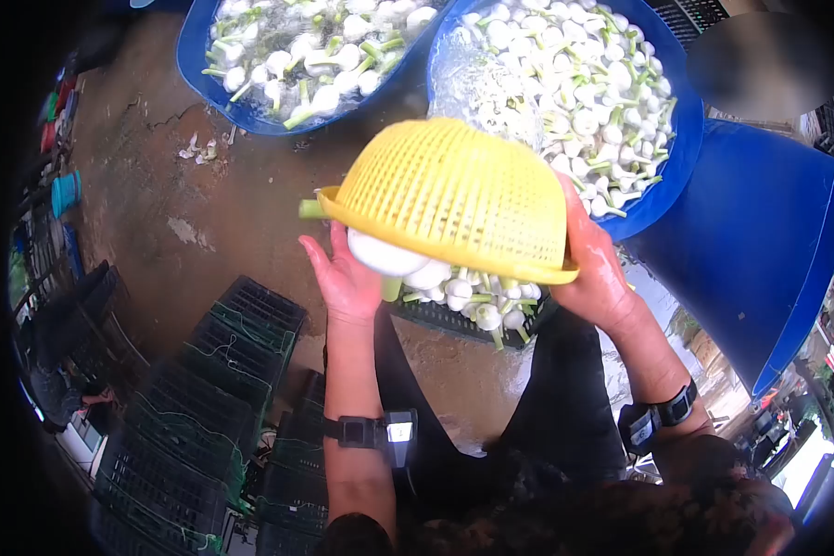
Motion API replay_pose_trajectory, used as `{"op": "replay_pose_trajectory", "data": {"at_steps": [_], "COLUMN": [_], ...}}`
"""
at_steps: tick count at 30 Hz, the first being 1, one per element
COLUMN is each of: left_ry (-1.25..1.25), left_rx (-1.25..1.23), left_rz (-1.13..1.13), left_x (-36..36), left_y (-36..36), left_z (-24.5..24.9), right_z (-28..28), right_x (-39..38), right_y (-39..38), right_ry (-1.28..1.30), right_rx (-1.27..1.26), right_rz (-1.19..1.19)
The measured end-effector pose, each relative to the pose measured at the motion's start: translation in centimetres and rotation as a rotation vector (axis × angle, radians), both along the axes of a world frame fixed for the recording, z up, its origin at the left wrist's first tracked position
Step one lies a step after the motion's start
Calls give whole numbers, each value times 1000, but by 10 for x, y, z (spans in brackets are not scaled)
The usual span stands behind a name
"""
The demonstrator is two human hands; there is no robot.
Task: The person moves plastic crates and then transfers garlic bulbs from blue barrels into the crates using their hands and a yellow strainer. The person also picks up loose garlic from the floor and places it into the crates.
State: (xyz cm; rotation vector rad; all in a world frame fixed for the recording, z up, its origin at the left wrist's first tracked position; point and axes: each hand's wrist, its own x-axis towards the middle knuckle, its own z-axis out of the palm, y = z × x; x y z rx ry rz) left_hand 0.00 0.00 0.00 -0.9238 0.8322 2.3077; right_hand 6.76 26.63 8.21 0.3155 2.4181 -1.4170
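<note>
A yellow plastic colander [454, 190] is tipped over, its perforated base facing up. My right hand [593, 264] is closed on its right rim. At the left rim, my left hand [347, 278] is open, thumb spread out and fingertips partly hidden by the rim. Large white bulbs [385, 254] show under the colander's edge, beside my left palm. A green stem [312, 209] sticks out at the left rim. Below, smaller white bulbs with green stems [486, 315] lie in a dark crate [463, 331] between my legs.
Two blue tubs, one at upper left [195, 69] and one at upper right [681, 120], hold water and many white bulbs. Another blue tub [741, 232] lies tilted at right. Dark crates [195, 398] are stacked at lower left on wet brown ground. Another person [56, 394] is at far left.
</note>
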Motion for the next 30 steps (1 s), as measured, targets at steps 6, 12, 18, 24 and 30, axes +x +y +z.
{"op": "replay_pose_trajectory", "data": {"at_steps": [6,12,18,24,30], "left_ry": [-578,134,164,482,347], "left_rx": [-540,-1141,-669,-1281,-1130], "left_rz": [-162,-729,-984,-1091,-1117], "left_x": [98,81,84,85,120], "left_y": [-9,-71,-71,-59,-63], "left_z": [-76,-147,-171,-227,-134], "right_z": [-26,-69,-125,-237,-272], "right_x": [102,82,213,359,370], "right_y": [4,89,85,-32,-69], "right_ry": [163,-299,-135,-561,-440], "right_rx": [308,-208,141,-155,376], "right_rz": [-357,-956,-1322,-1341,-1346]}}
